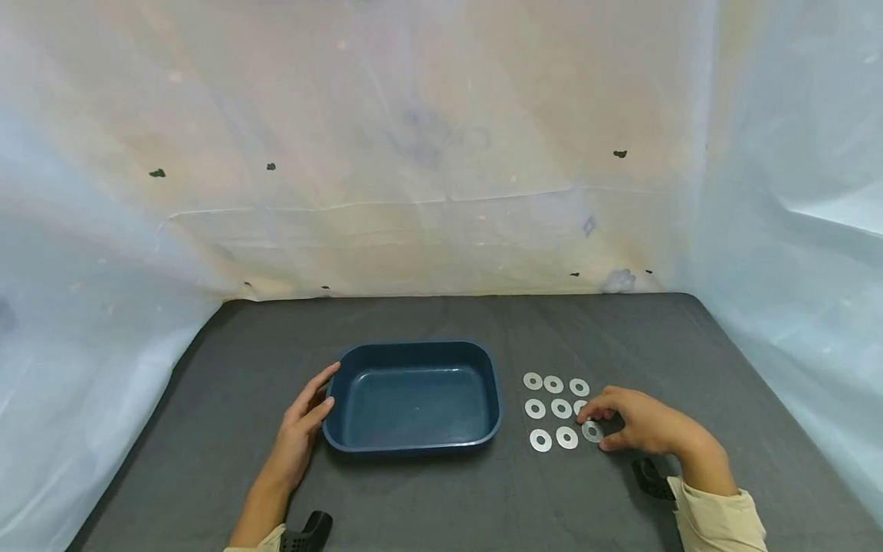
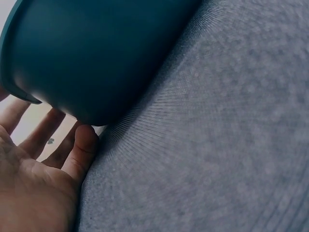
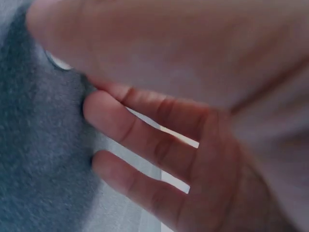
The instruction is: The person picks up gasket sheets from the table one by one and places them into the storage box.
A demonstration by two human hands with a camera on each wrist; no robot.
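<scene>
A dark blue tray (image 1: 414, 346) sits in the middle of the grey cloth and looks empty. My left hand (image 1: 306, 414) rests against its left wall with straight fingers; in the left wrist view the thumb (image 2: 84, 145) touches the tray's (image 2: 96, 53) rounded corner. Several flat metal washers (image 1: 553, 384) lie in a grid to the right of the tray. My right hand (image 1: 602, 426) curls over the grid's right side, thumb and forefinger pinching the near-right washer (image 1: 591, 432). In the right wrist view a sliver of that washer (image 3: 55, 62) shows under the thumb.
The grey cloth (image 1: 207, 429) covers the whole table, with bare cloth left of the tray and behind it. Pale plastic sheeting (image 1: 441, 153) hangs at the back and on both sides. Black wrist mounts (image 1: 306, 533) show near the front edge.
</scene>
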